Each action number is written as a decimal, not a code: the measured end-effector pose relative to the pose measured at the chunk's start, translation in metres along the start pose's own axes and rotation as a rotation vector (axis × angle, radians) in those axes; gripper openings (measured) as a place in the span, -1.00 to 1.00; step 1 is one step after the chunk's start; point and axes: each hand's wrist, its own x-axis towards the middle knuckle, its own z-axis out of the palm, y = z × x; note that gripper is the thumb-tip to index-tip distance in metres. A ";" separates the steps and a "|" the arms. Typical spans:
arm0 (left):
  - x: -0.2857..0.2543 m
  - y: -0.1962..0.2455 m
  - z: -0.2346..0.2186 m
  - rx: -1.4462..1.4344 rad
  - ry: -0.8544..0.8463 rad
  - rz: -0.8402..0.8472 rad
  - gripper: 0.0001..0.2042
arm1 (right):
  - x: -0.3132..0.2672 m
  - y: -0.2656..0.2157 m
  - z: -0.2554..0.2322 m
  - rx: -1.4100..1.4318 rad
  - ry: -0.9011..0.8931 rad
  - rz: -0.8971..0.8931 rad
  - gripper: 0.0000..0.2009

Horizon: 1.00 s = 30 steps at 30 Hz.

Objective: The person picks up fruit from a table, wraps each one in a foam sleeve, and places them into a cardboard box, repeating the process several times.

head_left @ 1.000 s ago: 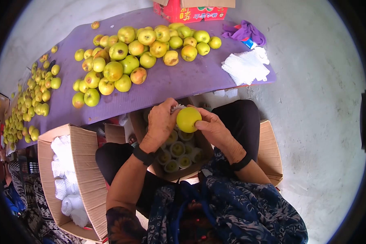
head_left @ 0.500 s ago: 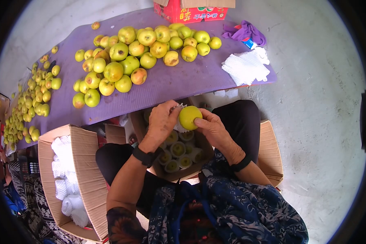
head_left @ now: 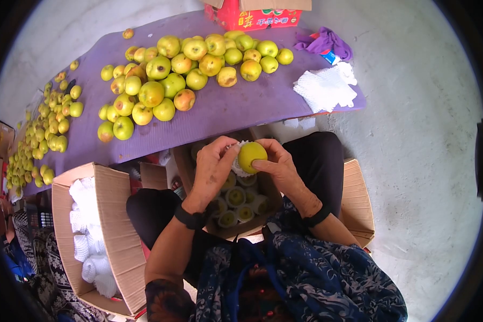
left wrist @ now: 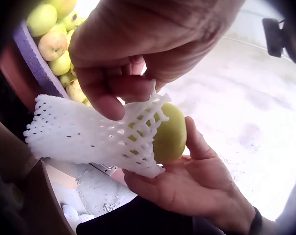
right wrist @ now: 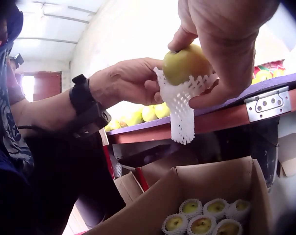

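Note:
My right hand (head_left: pixel 284 170) holds a yellow-green apple (head_left: pixel 252 156) between thumb and fingers, above an open cardboard box (right wrist: pixel 214 178) between the knees. A white foam net sleeve (left wrist: pixel 89 129) is partly over the apple, its open mesh end stretched around one side. At the mouth of that sleeve, my left hand (head_left: pixel 212 166) pinches the edge. In the right wrist view the sleeve's narrow end hangs below the apple, and the right thumb presses on the apple's top. Several apples in foam nets (head_left: pixel 235 197) stand inside the box below.
A purple-covered table (head_left: pixel 220 115) in front bears a heap of loose apples (head_left: pixel 172 86). Flat foam nets (head_left: pixel 324 88) and a purple cloth (head_left: pixel 333 43) lie at its right end. A carton of foam nets (head_left: pixel 107 241) stands at left; a red carton (head_left: pixel 252 19) is at the back.
The apple has moved slightly right and into the foam net, whose mesh now shows along its left side. My left hand's fingers have shifted along the net's edge.

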 end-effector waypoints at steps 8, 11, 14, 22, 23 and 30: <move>-0.018 -0.016 -0.003 0.051 0.002 -0.115 -0.58 | 0.004 0.008 0.005 -0.131 -0.030 -0.022 -0.28; -0.017 -0.014 -0.004 -0.088 -0.066 -0.227 -0.49 | 0.007 0.013 0.003 -0.211 -0.053 -0.055 -0.23; -0.015 -0.014 -0.006 -0.183 -0.096 -0.271 -0.45 | 0.011 0.015 0.002 -0.274 -0.080 -0.064 -0.21; -0.015 -0.021 -0.004 -0.093 -0.109 -0.240 -0.46 | 0.014 0.017 0.000 -0.282 -0.107 0.002 -0.34; -0.014 -0.020 -0.004 -0.119 -0.107 -0.243 -0.46 | 0.013 0.014 0.000 -0.282 -0.109 0.002 -0.34; -0.013 -0.022 -0.007 -0.199 -0.151 -0.215 -0.44 | 0.014 0.003 -0.010 -0.144 -0.142 0.144 -0.56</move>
